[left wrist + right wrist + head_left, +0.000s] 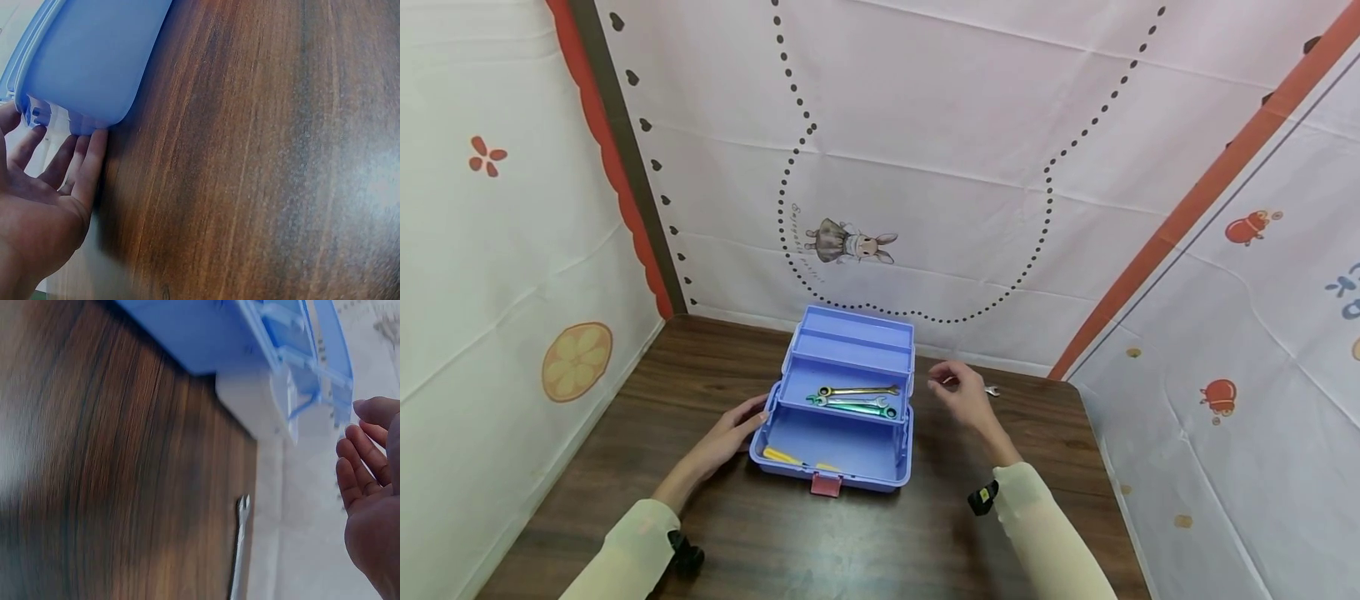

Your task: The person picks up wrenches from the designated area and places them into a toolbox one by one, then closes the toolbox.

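A blue toolbox [831, 437] stands open on the table. Several wrenches, gold, silver and green [857, 390], lie in its raised tray [805, 375], and yellow-handled tools [782, 456] lie in the bottom. My left hand [733, 429] rests on the box's left side, thumb at the rim; in the left wrist view its fingertips touch the outer wall. To the right of the box, my right hand [962, 396] hovers with loosely curved fingers and holds nothing. A silver wrench [240, 534] lies on the table below it, partly hidden by the hand in the head view.
The brown wood table [842, 542] meets printed cloth walls [925, 167] at the back and both sides. The box's lid [857, 325] leans open close to the back wall. A pink latch [826, 485] hangs at the box's front.
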`<state>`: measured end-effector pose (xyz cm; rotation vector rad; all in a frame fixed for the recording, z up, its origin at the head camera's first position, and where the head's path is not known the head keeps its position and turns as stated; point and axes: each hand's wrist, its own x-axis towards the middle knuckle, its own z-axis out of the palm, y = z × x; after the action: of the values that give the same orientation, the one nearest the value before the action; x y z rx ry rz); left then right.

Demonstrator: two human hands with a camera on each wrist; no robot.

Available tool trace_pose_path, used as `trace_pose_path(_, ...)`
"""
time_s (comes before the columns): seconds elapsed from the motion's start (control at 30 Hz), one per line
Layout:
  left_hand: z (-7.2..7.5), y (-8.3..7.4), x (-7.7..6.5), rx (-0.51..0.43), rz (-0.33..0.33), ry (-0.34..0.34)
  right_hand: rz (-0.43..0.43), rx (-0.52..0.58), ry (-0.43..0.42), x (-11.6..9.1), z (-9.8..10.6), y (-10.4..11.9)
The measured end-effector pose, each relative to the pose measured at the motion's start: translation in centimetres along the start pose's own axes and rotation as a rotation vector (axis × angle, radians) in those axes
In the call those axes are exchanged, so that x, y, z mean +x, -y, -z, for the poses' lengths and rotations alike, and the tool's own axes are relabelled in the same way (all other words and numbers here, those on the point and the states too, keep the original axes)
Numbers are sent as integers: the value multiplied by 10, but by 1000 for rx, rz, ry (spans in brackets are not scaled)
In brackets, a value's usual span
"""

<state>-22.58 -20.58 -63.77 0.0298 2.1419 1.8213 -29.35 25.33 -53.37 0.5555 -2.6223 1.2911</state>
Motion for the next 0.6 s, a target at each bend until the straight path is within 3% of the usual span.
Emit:
trace_pose_path(0.23,0,2,1,-4,-3,0,-124,5,-57,-1,11,-32)
trace_pose_path(0.6,0,3,0,-23,-20,-5,-246,-45,-57,-3,15,-68)
